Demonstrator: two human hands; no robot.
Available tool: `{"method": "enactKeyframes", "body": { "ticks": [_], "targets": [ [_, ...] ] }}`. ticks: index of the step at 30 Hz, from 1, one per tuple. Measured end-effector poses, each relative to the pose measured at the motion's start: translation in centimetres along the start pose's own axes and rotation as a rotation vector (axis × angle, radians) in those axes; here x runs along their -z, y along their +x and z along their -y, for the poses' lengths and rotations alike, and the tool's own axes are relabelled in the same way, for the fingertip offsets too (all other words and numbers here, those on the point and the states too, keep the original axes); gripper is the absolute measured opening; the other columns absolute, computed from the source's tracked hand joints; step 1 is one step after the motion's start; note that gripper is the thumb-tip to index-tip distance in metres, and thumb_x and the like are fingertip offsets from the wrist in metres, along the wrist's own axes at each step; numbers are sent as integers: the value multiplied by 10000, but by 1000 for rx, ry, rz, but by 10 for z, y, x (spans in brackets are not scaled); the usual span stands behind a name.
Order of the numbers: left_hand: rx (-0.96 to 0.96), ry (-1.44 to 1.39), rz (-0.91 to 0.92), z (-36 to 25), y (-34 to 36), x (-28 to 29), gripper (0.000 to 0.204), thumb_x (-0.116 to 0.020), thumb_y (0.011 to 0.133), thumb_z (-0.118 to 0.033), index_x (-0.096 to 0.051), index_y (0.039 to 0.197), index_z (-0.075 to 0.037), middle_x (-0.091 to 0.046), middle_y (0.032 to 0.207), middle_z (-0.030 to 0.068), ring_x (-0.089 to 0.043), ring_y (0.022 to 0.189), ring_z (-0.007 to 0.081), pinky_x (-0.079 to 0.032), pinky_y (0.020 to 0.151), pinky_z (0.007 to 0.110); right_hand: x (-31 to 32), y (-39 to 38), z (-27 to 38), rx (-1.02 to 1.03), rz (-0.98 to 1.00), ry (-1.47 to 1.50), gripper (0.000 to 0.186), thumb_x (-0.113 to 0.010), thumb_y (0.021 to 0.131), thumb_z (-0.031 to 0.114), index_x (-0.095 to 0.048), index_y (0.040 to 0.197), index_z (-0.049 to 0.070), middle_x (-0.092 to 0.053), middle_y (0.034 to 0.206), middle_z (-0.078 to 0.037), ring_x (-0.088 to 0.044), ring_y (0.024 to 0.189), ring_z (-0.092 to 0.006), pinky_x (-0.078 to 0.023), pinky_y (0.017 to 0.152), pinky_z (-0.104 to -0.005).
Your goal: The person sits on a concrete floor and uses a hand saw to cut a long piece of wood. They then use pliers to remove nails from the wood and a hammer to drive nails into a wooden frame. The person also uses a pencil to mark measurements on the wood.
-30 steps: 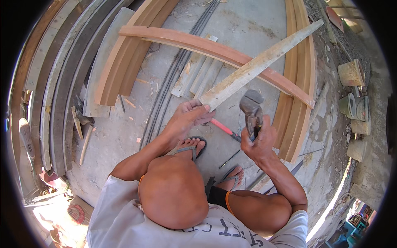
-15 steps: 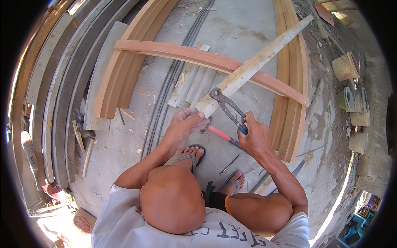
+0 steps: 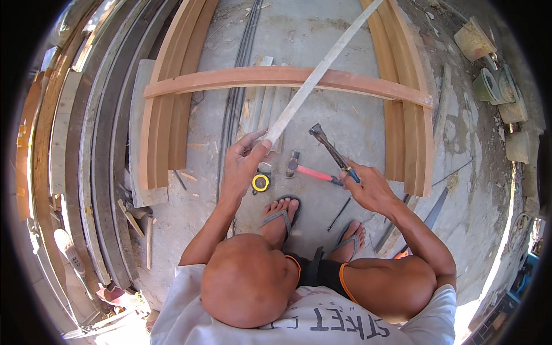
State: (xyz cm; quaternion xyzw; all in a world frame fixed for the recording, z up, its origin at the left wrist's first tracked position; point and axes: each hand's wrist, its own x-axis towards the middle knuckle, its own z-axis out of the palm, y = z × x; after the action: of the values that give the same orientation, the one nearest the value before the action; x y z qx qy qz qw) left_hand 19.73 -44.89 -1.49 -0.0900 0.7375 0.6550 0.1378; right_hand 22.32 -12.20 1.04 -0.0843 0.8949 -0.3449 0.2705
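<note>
My left hand grips the near end of a long, pale wooden board, fingers and thumb around it. The board slants away to the far right, over a reddish crosspiece, with its narrow edge showing. Closed around the blue handles of a pair of pincers is my right hand. The pincers' dark head points up and left, apart from the board. Between my hands a hammer with a red handle lies on the floor. A yellow-and-black tape measure is beside my left hand.
Stacked brown timbers stand at left and right, bridged by the crosspiece. Thin metal rods run along the concrete floor. A dark slender tool lies by my right foot; a saw blade is farther right. Buckets line the right side.
The board has rolled from its broad face to its narrow edge in my left hand. My right hand has turned the pincers and drawn them away from it. The tape measure has come into sight.
</note>
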Motion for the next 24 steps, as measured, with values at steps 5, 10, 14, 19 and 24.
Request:
{"method": "enactKeyframes", "body": {
  "ticks": [5,10,14,19,24],
  "targets": [
    [266,-641,101,8,3,8,625,-649,1073,-342,-495,1558,21,-708,1274,242,-761,1069,304,-647,927,378,13,-12,15,123,-11,-246,623,-643,984,118,-512,1592,139,-705,893,-236,-684,850,-456,-540,774,-509],
    [345,-760,175,10,-3,-6,672,-641,1076,-409,-466,1543,42,-709,1276,271,-759,1096,336,-647,950,411,26,-13,47,180,-124,-651,755,-656,911,-8,-502,1612,226,-662,1153,-235,-653,980,-427,-557,765,-496],
    [365,-777,244,15,-2,-6,682,-617,1088,-411,-418,1612,-23,-712,1297,242,-752,1143,323,-642,969,407,40,-17,70,259,-269,-916,757,-657,909,-3,-517,1601,270,-598,1281,-202,-592,1111,-388,-536,805,-508],
    [331,-748,306,13,-5,-12,704,-609,1096,-407,-383,1644,-27,-716,1309,202,-753,1138,307,-633,987,391,50,-24,105,249,-279,-1110,760,-690,909,57,-515,1606,304,-576,1242,-176,-568,1084,-351,-490,836,-482],
    [296,-684,357,2,-10,-16,727,-615,1097,-431,-378,1664,-42,-684,1359,184,-732,1170,289,-594,1036,387,45,-35,130,202,-275,-1246,777,-669,892,19,-518,1597,309,-563,1206,-159,-558,1020,-325,-451,772,-466]
  ]
}}
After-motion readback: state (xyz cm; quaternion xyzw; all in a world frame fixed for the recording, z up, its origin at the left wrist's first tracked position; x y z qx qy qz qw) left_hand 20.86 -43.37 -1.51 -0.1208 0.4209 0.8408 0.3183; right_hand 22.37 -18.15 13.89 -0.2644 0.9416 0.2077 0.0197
